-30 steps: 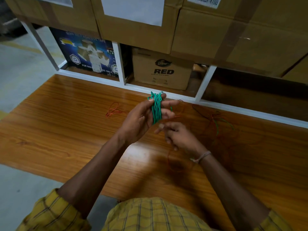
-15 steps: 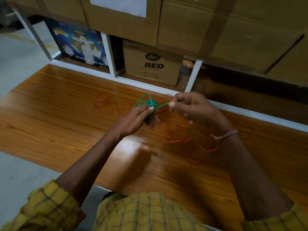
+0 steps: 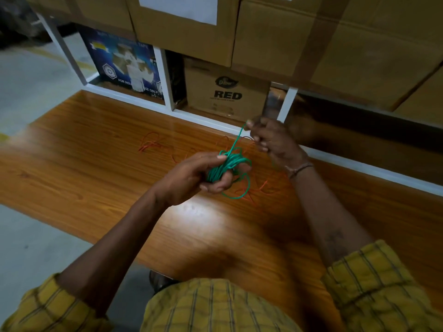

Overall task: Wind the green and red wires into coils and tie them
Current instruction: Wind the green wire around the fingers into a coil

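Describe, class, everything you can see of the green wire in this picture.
The green wire is thin, with what looks like a smooth plastic coating. Most of it is bunched into a loose, untied coil gripped in the left hand. One strand runs up taut to the right hand, which pinches its end. A slack loop hangs below the coil over the wooden table, above scattered red wires.

Dim overhead light, bright glare on the glossy tabletop [image 3: 199,212], soft blur, wide-angle bending at edges.

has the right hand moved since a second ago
Yes. The right hand went from below the green coil up toward the RED box, pulling the wire end.
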Motion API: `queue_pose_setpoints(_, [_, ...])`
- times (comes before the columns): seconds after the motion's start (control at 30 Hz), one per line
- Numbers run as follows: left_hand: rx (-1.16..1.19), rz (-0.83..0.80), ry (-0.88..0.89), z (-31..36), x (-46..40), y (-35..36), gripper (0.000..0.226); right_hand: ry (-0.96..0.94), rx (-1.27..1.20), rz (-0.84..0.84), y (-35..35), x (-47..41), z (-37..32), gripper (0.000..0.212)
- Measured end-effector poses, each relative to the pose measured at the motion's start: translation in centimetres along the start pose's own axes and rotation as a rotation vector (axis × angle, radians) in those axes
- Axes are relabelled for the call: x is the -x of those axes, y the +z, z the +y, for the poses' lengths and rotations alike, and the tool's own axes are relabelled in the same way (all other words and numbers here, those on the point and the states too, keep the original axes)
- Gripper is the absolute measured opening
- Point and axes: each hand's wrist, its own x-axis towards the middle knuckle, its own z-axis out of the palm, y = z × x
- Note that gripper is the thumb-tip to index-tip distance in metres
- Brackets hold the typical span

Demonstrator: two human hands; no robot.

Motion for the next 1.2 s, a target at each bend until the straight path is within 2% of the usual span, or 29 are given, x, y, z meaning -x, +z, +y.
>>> queue_pose_setpoints(0.1, [0.179,0.004,0.091,1.0,-0.3,0.2,0.053,-0.022,0.096,-0.015,2.5,1.3,3.1,0.007])
queue_pose_setpoints(0.17, [0.201,0.111,0.146,1.5,-0.8,-0.1,0.052,-0.006,0.137,-0.059,4.1,3.4,5.0,0.016])
queue_pose_setpoints(0.23, [0.166,0.233,0.198,1.9,-1.5,-0.9,0.051,-0.019,0.301,-0.086,5.2,5.0,6.2,0.027])
queue_pose_setpoints(0.33, [-0.016,0.411,0.204,1.7,-2.6,-2.7,0.045,-0.024,0.479,-0.141,6.1,6.7,6.2,0.032])
queue_pose_setpoints(0.5, [-0.449,0.557,0.084,-0.8,-3.7,-5.4,0.044,-0.084,0.540,-0.281,5.8,8.4,2.1,0.023])
queue_pose_setpoints(0.63, [-0.754,0.462,-0.021,-1.8,-3.2,-5.8,0.044,-0.091,0.541,-0.308,3.7,8.5,-2.3,0.023])
queue_pose_setpoints(0.77, [-0.793,0.403,-0.017,-2.4,-2.4,-5.5,0.048,-0.120,0.559,-0.282,0.8,7.5,-5.6,0.024])
queue_pose_setpoints(0.87, [-0.646,0.378,-0.064,-2.2,-1.7,-5.2,0.052,-0.132,0.502,-0.230,-1.0,6.4,-6.9,0.024])
queue_pose_setpoints(1.0, [-0.534,0.215,-0.084,-1.7,-1.3,-4.6,0.056,-0.196,0.429,-0.138,-2.1,4.7,-7.9,0.023])
queue_pose_setpoints(1.13, [-0.389,0.094,-0.066,-0.9,-1.2,-3.6,0.040,-0.295,0.481,0.005,-3.0,1.5,-7.7,0.032])
queue_pose_setpoints(1.2, [-0.267,0.029,-0.049,-0.4,-1.2,-3.1,0.041,-0.297,0.479,0.080,-3.2,0.1,-7.1,0.037])
